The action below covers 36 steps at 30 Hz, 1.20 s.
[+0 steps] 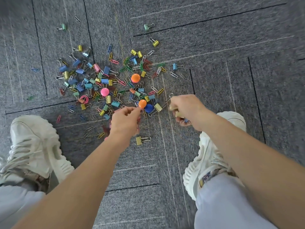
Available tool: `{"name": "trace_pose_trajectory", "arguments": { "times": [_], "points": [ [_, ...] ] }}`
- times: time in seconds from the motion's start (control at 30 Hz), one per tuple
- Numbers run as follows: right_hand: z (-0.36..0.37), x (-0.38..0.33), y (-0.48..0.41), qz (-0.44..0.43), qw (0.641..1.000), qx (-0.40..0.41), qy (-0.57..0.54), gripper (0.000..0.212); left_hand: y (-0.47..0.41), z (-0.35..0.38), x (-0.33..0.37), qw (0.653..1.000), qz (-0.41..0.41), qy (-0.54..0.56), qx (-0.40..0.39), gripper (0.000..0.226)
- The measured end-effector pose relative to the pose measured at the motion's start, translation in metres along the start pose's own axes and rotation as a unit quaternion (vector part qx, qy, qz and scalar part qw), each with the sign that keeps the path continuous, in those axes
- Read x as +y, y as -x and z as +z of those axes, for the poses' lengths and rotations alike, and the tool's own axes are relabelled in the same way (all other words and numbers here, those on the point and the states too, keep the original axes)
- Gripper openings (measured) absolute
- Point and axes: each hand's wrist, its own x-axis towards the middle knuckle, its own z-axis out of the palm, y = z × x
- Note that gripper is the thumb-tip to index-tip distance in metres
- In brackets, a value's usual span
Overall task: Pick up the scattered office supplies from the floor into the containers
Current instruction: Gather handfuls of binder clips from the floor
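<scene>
While left hand (125,121) pinches an orange disc (142,103), right hand (186,108) clutches blurred, half-hidden clips (179,115).

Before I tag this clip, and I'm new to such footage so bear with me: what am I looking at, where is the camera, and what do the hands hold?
There is no machine here. This is one picture from a camera worn on a person's head, looking down. The two bare arms are that person's own, and the white sneakers on either side are theirs too. The floor is grey carpet tiles. Scattered on it are coloured binder clips, paper clips and a few round button-like pieces, such as a pink one. The left hand pinches an orange round piece at its fingertips. The right hand is curled round some yellowish clips; blur hides how many. No container shows in the picture.
</scene>
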Motion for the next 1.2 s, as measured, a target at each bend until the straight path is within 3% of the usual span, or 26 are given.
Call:
{"name": "trace_pose_trajectory", "arguments": {
  "times": [0.1, 0.2, 0.23, 0.33, 0.43, 0.5, 0.53, 0.67, 0.83, 0.97, 1.07, 1.2],
  "points": [
    [0.001, 0.006, -0.001, -0.021, 0.996, -0.038, -0.08, 0.01, 0.002, 0.001, -0.006, 0.999, 0.016, -0.038, 0.012, 0.023],
    [0.005, 0.011, -0.002, -0.048, 0.995, -0.04, -0.078, 0.025, 0.0, -0.006, -0.009, 0.988, 0.054, -0.143, -0.025, 0.037],
    [0.007, 0.012, -0.002, -0.057, 0.996, -0.035, -0.064, 0.027, -0.001, -0.008, -0.009, 0.969, 0.07, -0.232, -0.044, 0.044],
    [0.007, 0.008, -0.003, -0.086, 0.996, -0.03, -0.011, 0.025, -0.002, -0.011, -0.009, 0.862, 0.108, -0.492, -0.061, 0.064],
    [0.008, -0.002, -0.007, -0.092, 0.994, -0.055, 0.029, 0.005, -0.001, -0.009, -0.013, 0.766, 0.144, -0.621, -0.081, 0.071],
    [0.007, -0.007, -0.01, -0.122, 0.986, -0.054, 0.103, 0.021, -0.002, -0.006, -0.019, 0.717, 0.175, -0.668, -0.098, 0.067],
    [0.008, -0.009, -0.011, -0.155, 0.973, -0.045, 0.165, 0.028, -0.003, -0.005, -0.021, 0.709, 0.181, -0.673, -0.105, 0.064],
    [0.015, -0.013, -0.017, -0.279, 0.872, 0.0, 0.403, 0.008, -0.01, -0.003, -0.021, 0.729, 0.171, -0.651, -0.122, 0.046],
    [0.028, -0.01, -0.02, -0.28, 0.752, 0.03, 0.597, 0.033, -0.018, -0.007, -0.016, 0.74, 0.17, -0.636, -0.136, 0.028],
    [0.029, -0.006, -0.02, -0.29, 0.744, 0.05, 0.6, 0.043, -0.023, -0.014, -0.011, 0.753, 0.165, -0.614, -0.17, 0.012],
    [0.027, -0.007, -0.021, -0.287, 0.748, 0.058, 0.595, 0.047, -0.024, -0.021, -0.007, 0.789, 0.159, -0.567, -0.174, 0.02],
    [0.028, -0.007, -0.024, -0.252, 0.747, 0.065, 0.612, 0.032, -0.023, -0.035, 0.002, 0.863, 0.188, -0.456, -0.109, 0.014]
  ]
}}
